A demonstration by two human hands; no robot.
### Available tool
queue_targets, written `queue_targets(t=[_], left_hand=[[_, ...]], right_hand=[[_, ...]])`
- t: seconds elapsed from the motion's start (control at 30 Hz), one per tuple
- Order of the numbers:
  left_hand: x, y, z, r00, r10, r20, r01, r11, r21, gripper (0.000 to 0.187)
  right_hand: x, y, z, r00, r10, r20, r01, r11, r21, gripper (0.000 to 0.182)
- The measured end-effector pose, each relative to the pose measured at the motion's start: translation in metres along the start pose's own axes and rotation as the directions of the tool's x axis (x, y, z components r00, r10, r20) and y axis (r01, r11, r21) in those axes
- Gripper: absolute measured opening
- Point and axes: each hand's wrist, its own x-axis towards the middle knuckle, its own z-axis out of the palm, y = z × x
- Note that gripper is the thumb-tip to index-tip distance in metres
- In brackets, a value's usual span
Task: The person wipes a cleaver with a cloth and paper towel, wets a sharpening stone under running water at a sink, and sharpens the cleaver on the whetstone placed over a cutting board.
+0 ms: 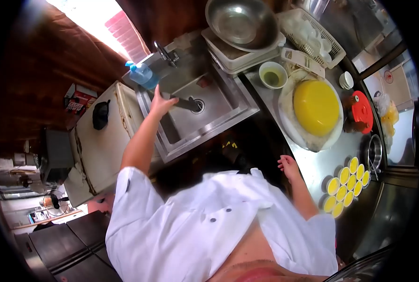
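Note:
My left hand (161, 102) reaches over the left side of the steel sink (221, 91). Its thumb and fingers close around one end of a dark, long, flat object (187, 103); its exact kind does not show. The object's far end lies over the drain (198, 106). Just beyond my fingers stands a blue bottle (143, 75) on the sink's corner. My right hand (288, 167) hangs beside the counter's edge, with loosely bent fingers apart and nothing in them.
A faucet (166, 54) rises behind the sink. On the counter to the right are a large metal bowl (240, 23), a white cup with liquid (273, 75), a yellow dome-shaped mass (316, 107) in a white basin, a red lid (361, 112) and several small yellow-filled cups (341, 193).

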Motion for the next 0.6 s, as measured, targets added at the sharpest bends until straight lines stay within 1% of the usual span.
queue_targets(t=[0.03, 0.07, 0.1, 0.13, 0.17, 0.2, 0.23, 0.27, 0.33, 0.37, 0.47, 0.5, 0.57, 0.6], left_hand=[[0.023, -0.001, 0.005, 0.999, 0.047, 0.015, -0.048, 0.999, 0.013, 0.123], [0.048, -0.002, 0.010, 0.998, 0.039, 0.054, -0.040, 0.999, 0.018, 0.124], [0.076, -0.001, 0.016, 0.995, 0.032, 0.091, -0.034, 0.999, 0.017, 0.125], [0.100, -0.002, 0.025, 0.991, 0.022, 0.130, -0.024, 1.000, 0.013, 0.125], [0.123, -0.004, 0.031, 0.990, 0.064, 0.127, -0.064, 0.998, 0.002, 0.125], [0.148, -0.006, 0.036, 0.987, 0.107, 0.121, -0.107, 0.994, -0.009, 0.124], [0.181, -0.017, 0.045, 0.979, 0.090, 0.182, -0.086, 0.996, -0.031, 0.122], [0.197, -0.008, 0.043, 0.967, 0.116, 0.227, -0.104, 0.992, -0.068, 0.135], [0.227, -0.011, 0.058, 0.972, 0.112, 0.206, -0.105, 0.993, -0.045, 0.134], [0.240, -0.016, 0.069, 0.977, 0.144, 0.157, -0.142, 0.990, -0.028, 0.130], [0.267, -0.015, 0.079, 0.947, 0.172, 0.270, -0.162, 0.985, -0.059, 0.129], [0.274, -0.029, 0.092, 0.953, 0.151, 0.262, -0.134, 0.988, -0.081, 0.125], [0.274, -0.063, 0.110, 0.928, 0.238, 0.286, -0.228, 0.971, -0.071, 0.123], [0.268, -0.062, 0.109, 0.911, 0.286, 0.296, -0.279, 0.958, -0.064, 0.122]], right_hand=[[-0.009, 0.009, 0.000, 0.999, 0.028, -0.034, -0.028, 0.999, 0.016, 0.030], [-0.019, 0.023, -0.002, 0.995, 0.064, -0.072, -0.062, 0.998, 0.032, 0.030], [-0.026, 0.055, -0.005, 0.983, 0.124, -0.139, -0.111, 0.989, 0.098, 0.028], [-0.046, 0.083, -0.005, 0.966, 0.125, -0.226, -0.114, 0.992, 0.059, 0.026], [-0.060, 0.136, -0.016, 0.965, 0.121, -0.234, -0.117, 0.993, 0.032, 0.024], [-0.054, 0.269, -0.038, 0.969, -0.088, -0.230, 0.021, 0.960, -0.278, 0.030], [-0.079, 0.295, -0.044, 0.968, -0.004, -0.250, -0.078, 0.945, -0.318, 0.031], [-0.104, 0.286, -0.038, 0.957, 0.091, -0.276, -0.182, 0.929, -0.323, 0.031], [-0.147, 0.259, -0.027, 0.915, 0.246, -0.320, -0.337, 0.902, -0.269, 0.031], [-0.161, 0.239, -0.018, 0.892, 0.304, -0.335, -0.393, 0.888, -0.239, 0.031], [-0.190, 0.197, 0.002, 0.846, 0.388, -0.366, -0.475, 0.860, -0.185, 0.032], [-0.197, 0.184, 0.004, 0.836, 0.404, -0.371, -0.490, 0.854, -0.174, 0.032], [-0.203, 0.162, 0.011, 0.821, 0.429, -0.376, -0.512, 0.845, -0.155, 0.032], [-0.205, 0.155, 0.014, 0.818, 0.434, -0.377, -0.517, 0.843, -0.149, 0.032]])
